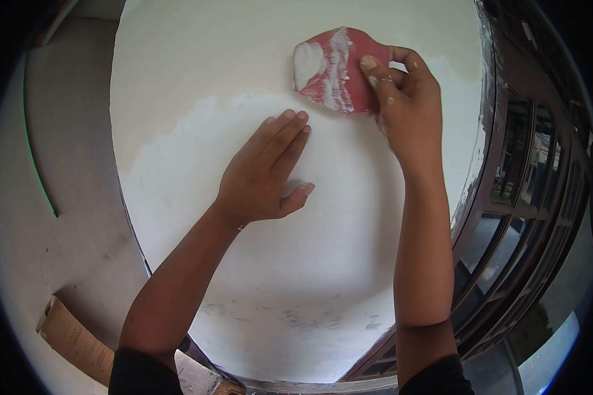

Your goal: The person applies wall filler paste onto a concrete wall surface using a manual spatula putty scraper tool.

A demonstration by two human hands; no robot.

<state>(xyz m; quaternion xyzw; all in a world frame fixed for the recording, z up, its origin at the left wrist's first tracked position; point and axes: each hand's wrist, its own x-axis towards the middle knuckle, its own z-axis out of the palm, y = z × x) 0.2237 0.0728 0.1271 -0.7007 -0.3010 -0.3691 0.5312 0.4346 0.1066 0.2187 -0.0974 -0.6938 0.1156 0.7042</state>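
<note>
A pale wall surface (296,250) with whiter, smoother areas fills the middle of the view. My right hand (408,99) grips a red flat scraper (339,71) at its right side, thumb on the face and fingers curled behind it. White paste is smeared over the scraper's left half, and small specks of it are on my right thumb and fingers. My left hand (263,168) lies against the wall below and left of the scraper, palm down, with its fingers stretched up and the thumb apart. It holds nothing.
Dark-framed glass panes (537,171) stand along the right edge of the wall. At the lower left is a cardboard piece (76,336) on the floor. A green line (33,155) runs down the far left. Grey marks dot the lower wall.
</note>
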